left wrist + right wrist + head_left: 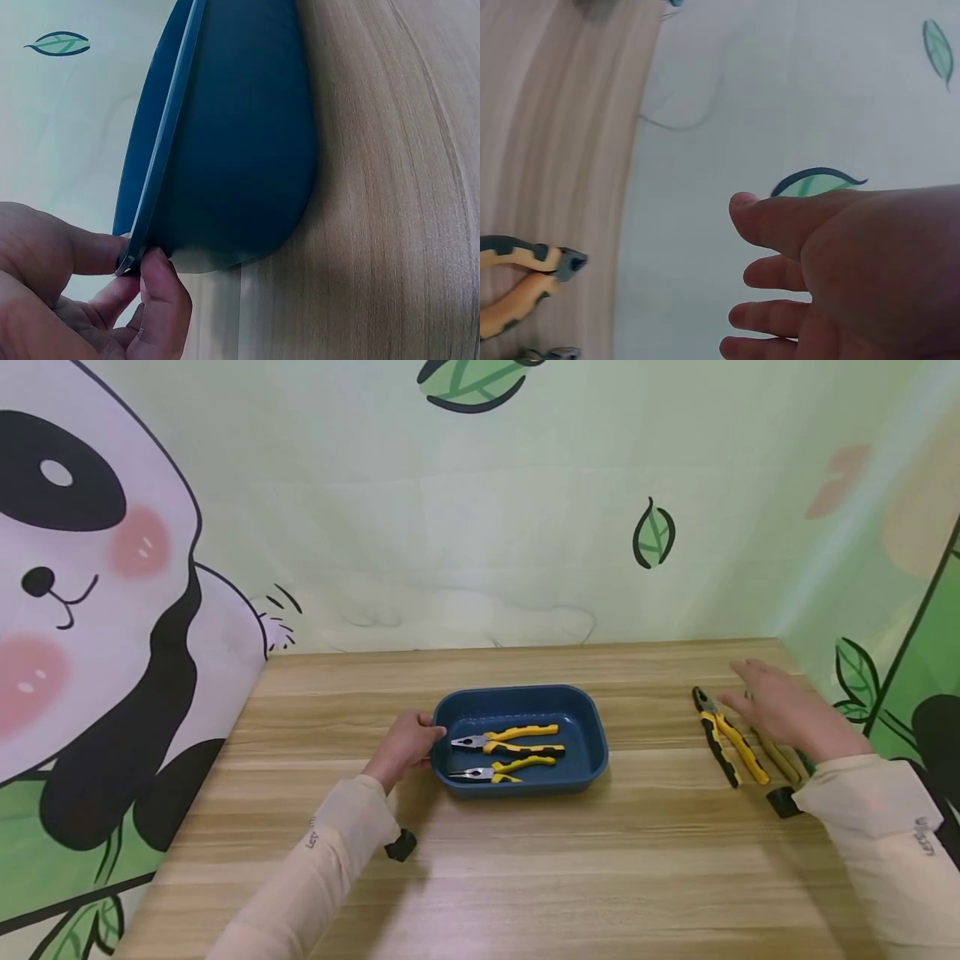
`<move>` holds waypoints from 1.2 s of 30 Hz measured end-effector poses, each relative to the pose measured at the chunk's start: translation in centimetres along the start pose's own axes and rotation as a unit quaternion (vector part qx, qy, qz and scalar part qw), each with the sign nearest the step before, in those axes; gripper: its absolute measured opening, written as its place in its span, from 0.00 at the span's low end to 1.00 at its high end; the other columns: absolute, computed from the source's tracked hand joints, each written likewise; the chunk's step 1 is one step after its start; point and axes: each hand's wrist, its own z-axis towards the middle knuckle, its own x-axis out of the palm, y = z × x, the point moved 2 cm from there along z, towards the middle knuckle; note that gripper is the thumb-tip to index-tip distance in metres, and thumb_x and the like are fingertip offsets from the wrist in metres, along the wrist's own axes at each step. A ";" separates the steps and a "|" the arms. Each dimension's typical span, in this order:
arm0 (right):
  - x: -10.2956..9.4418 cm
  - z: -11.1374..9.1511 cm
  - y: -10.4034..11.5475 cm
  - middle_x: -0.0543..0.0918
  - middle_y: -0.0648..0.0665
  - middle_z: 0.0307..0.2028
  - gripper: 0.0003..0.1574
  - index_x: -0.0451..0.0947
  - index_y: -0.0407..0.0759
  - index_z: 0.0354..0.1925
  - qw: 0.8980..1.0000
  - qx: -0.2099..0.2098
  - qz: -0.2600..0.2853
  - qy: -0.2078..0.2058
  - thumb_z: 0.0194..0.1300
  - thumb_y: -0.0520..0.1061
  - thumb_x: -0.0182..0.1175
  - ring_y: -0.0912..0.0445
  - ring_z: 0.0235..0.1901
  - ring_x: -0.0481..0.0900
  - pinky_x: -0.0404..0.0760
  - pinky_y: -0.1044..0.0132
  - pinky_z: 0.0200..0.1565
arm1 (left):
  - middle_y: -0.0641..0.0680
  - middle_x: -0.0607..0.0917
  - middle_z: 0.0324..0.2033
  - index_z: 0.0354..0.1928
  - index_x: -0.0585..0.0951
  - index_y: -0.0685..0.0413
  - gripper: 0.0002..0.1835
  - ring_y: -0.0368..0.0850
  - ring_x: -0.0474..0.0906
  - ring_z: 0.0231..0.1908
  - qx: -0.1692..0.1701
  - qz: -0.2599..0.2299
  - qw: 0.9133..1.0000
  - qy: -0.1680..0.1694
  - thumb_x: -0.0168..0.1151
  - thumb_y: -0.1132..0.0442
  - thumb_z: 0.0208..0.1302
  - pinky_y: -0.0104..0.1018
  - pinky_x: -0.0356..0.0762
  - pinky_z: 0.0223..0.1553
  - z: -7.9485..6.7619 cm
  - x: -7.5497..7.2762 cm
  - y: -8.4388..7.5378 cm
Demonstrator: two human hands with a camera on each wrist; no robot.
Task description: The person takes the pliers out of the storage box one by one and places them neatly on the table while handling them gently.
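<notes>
A dark blue rectangular tray (517, 789) sits mid-table. My left hand (401, 747) pinches its left rim, thumb inside and fingers outside, as the left wrist view shows on the tray wall (232, 142). Inside lie two yellow-and-black pliers: one pair (491, 746) towards the back, and needle-nose pliers (483, 773) nearer the front wall, which partly hides them. On the right, my right hand (795, 710) is raised with fingers extended, holding nothing. Just left of it lie yellow-and-black pliers (738, 747). Another tool's handles (780, 760) show below the hand, its head mostly hidden.
The wood-grain table (585, 877) ends at a pale green backdrop (480, 568) at the back. A printed panda (172, 685) covers the left side, and another printed panel (847, 610) rises along the right edge.
</notes>
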 end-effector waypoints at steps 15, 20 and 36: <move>-3.9 -0.2 1.9 0.45 0.16 0.74 0.50 0.43 0.22 0.77 0.999 -0.013 -0.028 -0.035 0.83 0.61 0.43 0.22 0.72 0.45 0.51 0.28 0.68 | 0.54 0.69 0.34 0.56 0.73 0.68 0.13 0.46 0.68 0.32 -0.004 0.006 1.000 -0.001 0.56 0.66 0.78 0.43 0.81 0.39 0.3 0.0 0.2; -5.0 -0.3 2.3 0.44 0.16 0.74 0.51 0.41 0.24 0.78 0.999 -0.016 -0.030 -0.040 0.83 0.62 0.42 0.22 0.72 0.44 0.50 0.27 0.68 | 0.54 0.69 0.34 0.56 0.73 0.68 0.12 0.46 0.67 0.31 -0.001 0.003 1.000 -0.002 0.56 0.67 0.77 0.42 0.81 0.38 0.4 0.0 0.3; -6.0 -0.7 3.7 0.44 0.18 0.75 0.51 0.40 0.26 0.79 0.998 -0.019 -0.033 -0.048 0.83 0.61 0.45 0.24 0.74 0.44 0.49 0.28 0.68 | 0.55 0.70 0.36 0.56 0.73 0.68 0.13 0.47 0.69 0.32 0.001 0.001 1.000 -0.004 0.56 0.66 0.78 0.41 0.81 0.38 0.1 -0.1 0.3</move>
